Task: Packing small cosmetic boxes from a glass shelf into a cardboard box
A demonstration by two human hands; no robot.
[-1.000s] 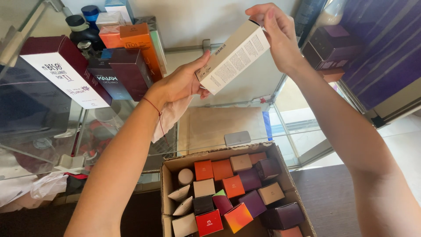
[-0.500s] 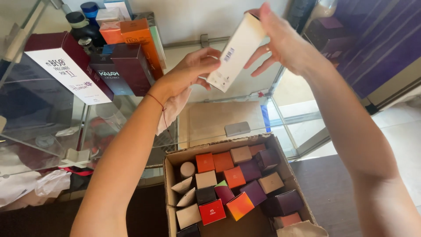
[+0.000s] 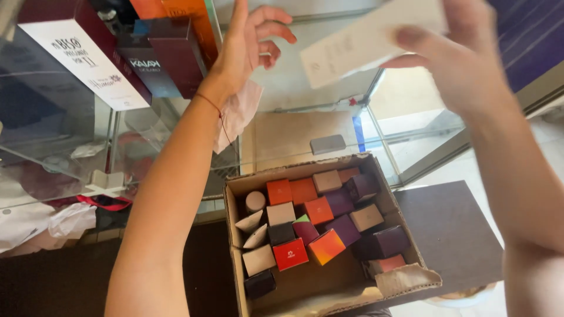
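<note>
Matt white paperboard carton [image 3: 370,41], rough brown cardboard box [image 3: 329,167], clear smooth glass shelf [image 3: 53,117], crumpled cloth [image 3: 238,114]

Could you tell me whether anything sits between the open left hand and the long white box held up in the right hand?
Nothing visible does. The left hand is open, fingers spread, with a pale cloth tucked under its palm. The long white cardboard box is pinched in the right hand, apart from the left hand, with only the glass display case behind the gap.
</note>
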